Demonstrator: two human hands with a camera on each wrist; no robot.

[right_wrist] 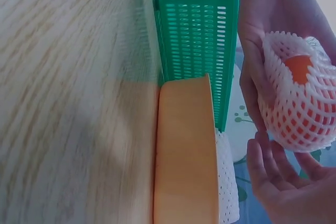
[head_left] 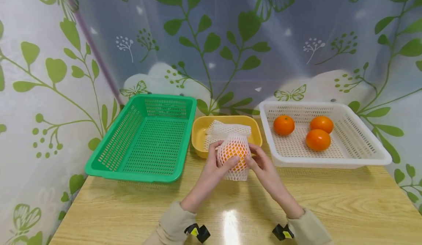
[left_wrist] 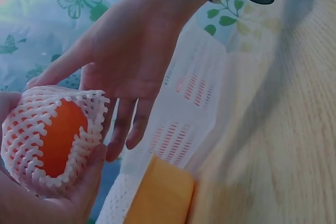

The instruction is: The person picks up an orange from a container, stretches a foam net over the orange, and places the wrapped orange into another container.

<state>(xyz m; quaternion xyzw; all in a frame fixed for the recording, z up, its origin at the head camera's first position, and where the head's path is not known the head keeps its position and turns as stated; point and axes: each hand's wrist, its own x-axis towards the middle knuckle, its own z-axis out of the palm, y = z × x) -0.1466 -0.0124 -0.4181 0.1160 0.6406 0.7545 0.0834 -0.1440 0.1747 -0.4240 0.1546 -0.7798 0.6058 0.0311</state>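
Between my two hands is an orange [left_wrist: 64,137] inside a white foam net sleeve [head_left: 235,144], held above the table in front of the yellow basket. My left hand [head_left: 210,171] grips the netted fruit from its left, thumb on the near face. From the other side my right hand [head_left: 266,170] holds the sleeve between thumb and index finger, while its other fingers extend loosely in the left wrist view. An opening in the net bares orange skin in both wrist views. More foam sleeves [head_left: 230,129] lie in the yellow basket [head_left: 195,140] just behind.
To the left stands a green perforated basket [head_left: 150,146] with nothing in it. A white perforated basket [head_left: 359,144] on the right contains three oranges [head_left: 318,140]. All the baskets rest on a wooden table [head_left: 346,197], backed by a leaf-patterned curtain [head_left: 290,62].
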